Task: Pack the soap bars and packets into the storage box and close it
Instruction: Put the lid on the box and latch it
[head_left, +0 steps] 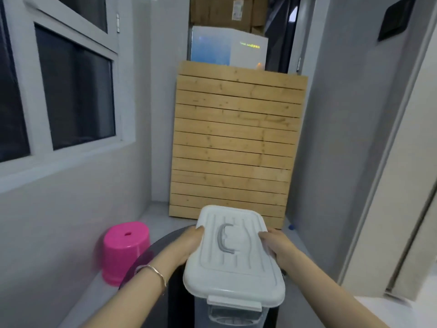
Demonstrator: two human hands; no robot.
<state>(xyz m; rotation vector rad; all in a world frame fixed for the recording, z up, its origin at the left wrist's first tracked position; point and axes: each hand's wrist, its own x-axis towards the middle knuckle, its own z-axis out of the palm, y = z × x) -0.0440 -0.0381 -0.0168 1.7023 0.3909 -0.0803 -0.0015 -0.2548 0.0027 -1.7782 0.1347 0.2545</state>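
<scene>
A clear storage box (234, 316) with a white lid (236, 268) fitted on top is at the bottom centre, held in front of me. A grey handle (224, 237) lies flat in the lid's middle and a white latch (234, 303) shows at the near end. My left hand (186, 245) grips the lid's left edge and my right hand (274, 245) grips its right edge. No soap bars or packets are visible; the box's inside is hidden by the lid.
A dark round table edge (142, 263) lies under my left arm. A pink plastic stool (125, 249) stands at the left by the wall. A wooden slatted panel (234, 147) blocks the narrow corridor ahead, with white and cardboard boxes (227, 46) behind it.
</scene>
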